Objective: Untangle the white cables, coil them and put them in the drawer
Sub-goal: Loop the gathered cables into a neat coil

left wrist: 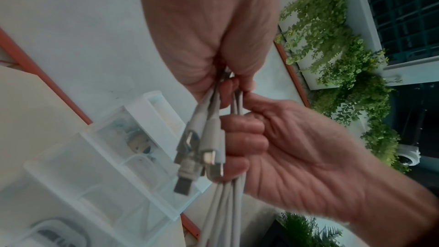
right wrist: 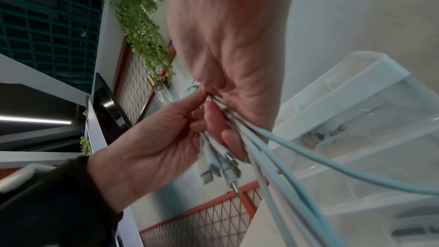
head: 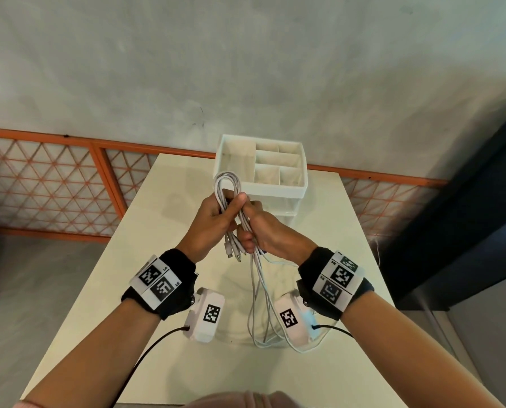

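Note:
Above the middle of the table, both hands hold one bundle of white cables (head: 227,184). My left hand (head: 216,216) grips the folded part, so a loop stands up above its fingers. Just below it, my right hand (head: 256,231) is curled round the same strands. Several plugs (head: 233,252) hang between the wrists, and the long strands (head: 259,304) trail down onto the table. The left wrist view shows the plugs (left wrist: 202,155) beside the right hand's fingers (left wrist: 242,138). In the right wrist view the left hand's fingers (right wrist: 213,119) pinch the strands (right wrist: 285,157) above the plugs (right wrist: 218,168).
A white drawer unit (head: 275,188) stands at the table's (head: 134,245) far edge, with open compartments on top and translucent drawers (head: 284,206) below holding small items. Behind it is an orange lattice rail (head: 54,178). Dark furniture (head: 452,216) is to the right.

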Demonstrator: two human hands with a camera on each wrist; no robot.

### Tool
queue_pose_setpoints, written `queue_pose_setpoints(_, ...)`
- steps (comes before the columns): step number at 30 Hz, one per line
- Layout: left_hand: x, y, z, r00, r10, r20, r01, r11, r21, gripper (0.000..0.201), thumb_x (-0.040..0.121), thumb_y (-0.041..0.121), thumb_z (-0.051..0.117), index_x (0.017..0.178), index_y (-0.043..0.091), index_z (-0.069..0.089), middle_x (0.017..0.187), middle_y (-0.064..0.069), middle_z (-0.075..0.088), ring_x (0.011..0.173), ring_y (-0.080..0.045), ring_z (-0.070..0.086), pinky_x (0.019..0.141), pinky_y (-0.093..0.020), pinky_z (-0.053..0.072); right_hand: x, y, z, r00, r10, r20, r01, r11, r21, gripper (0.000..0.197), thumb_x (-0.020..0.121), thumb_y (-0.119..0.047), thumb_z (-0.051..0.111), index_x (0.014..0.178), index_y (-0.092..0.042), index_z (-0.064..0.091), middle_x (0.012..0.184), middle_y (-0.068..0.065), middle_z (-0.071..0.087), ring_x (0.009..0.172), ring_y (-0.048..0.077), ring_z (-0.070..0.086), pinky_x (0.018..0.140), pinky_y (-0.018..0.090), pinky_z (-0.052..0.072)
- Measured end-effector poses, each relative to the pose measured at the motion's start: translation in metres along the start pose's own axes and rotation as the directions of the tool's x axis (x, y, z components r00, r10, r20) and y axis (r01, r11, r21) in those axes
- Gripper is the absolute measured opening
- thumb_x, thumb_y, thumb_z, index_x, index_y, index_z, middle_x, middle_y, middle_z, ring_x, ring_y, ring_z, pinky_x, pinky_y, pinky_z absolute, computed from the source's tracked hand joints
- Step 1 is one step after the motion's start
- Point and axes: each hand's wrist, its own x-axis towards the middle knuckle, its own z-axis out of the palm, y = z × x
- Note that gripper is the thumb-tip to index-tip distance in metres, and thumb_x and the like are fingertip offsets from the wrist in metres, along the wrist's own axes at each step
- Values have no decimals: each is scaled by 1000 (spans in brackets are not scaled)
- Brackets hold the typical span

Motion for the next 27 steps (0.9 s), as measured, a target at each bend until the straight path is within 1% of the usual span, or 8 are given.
queue_pose_setpoints(3, -1, -2, 2, 999, 5, -45, -5, 1000, 9, 26, 99, 24, 47, 87, 1, 53, 61, -5, 55, 47, -12, 48, 47, -24, 39, -4, 0, -4, 998, 12, 69, -16, 998, 55, 40, 100, -48, 25, 106, -14, 46, 70, 11, 47, 51, 19, 51, 48, 27, 46)
queue_pose_setpoints(5, 1, -6, -2, 995, -23, -99, 22, 1000, -13, 28, 99, 27, 47, 84, 3, 49, 56, -1, 44, 48, -14, 40, 49, -26, 36, -7, 0, -11, 998, 25, 60, -27, 999, 39, 34, 101, -33, 31, 110, -5, 48, 83, 17, 55, 73, 29, 60, 66, 34, 56)
queue_pose_setpoints(9, 5, -7, -12, 996, -84, 14, 83, 996, 38, 34, 98, 30, 48, 79, 2, 45, 65, -8, 28, 57, -23, 28, 54, -27, 27, -3, -13, -31, 943, -224, -245, 127, 926, -356, 19, 96, -21, 41, 103, -13, 56, 111, 8, 60, 108, 26, 58, 98, 44, 48)
queue_pose_setpoints(13, 1, -3, -2, 966, -153, 207, 122, 981, 153, 27, 99, 24, 48, 75, 13, 39, 60, 8, 28, 49, -3, 31, 48, -14, 33, -1, -44, -33, 917, -395, -54, 311, 793, -524, 31, 90, -7, 49, 118, -20, 55, 115, -1, 62, 105, 13, 59, 88, 23, 47)
queue_pose_setpoints(17, -3, 1, -1, 938, -203, 281, 167, 975, 145, 29, 100, 22, 45, 71, 22, 44, 51, 16, 35, 47, -1, 36, 51, -10, 34, -3, -51, -33, 938, -285, 198, 345, 701, -625, 38, 81, 2, 49, 112, -19, 57, 114, 1, 64, 109, 13, 59, 93, 24, 47)
queue_pose_setpoints(21, -2, 1, -5, 936, -207, 285, 162, 972, 173, 24, 98, 23, 48, 75, 22, 47, 57, 14, 30, 51, -4, 29, 51, -16, 29, 4, -43, -30, 926, -329, 188, 352, 565, -746, 34, 83, 1, 47, 105, -18, 64, 108, 9, 58, 99, 22, 57, 87, 31, 47)
queue_pose_setpoints(23, -1, -1, -5, 938, -202, 282, 164, 974, 154, 23, 98, 25, 49, 76, 19, 46, 61, 9, 28, 53, -6, 28, 52, -17, 29, 5, -44, -30, 926, -347, 147, 339, 598, -726, 42, 82, 5, 40, 102, -18, 69, 106, 9, 60, 99, 22, 58, 87, 30, 47)
queue_pose_setpoints(27, -2, 0, 0, 961, -173, 218, 170, 985, 33, 24, 95, 21, 53, 75, 12, 44, 57, 11, 30, 49, -3, 33, 51, -11, 32, 0, -56, -30, 945, -309, 108, 324, 835, -444, 47, 78, 13, 35, 93, -11, 72, 101, 9, 69, 92, 15, 65, 83, 20, 51)
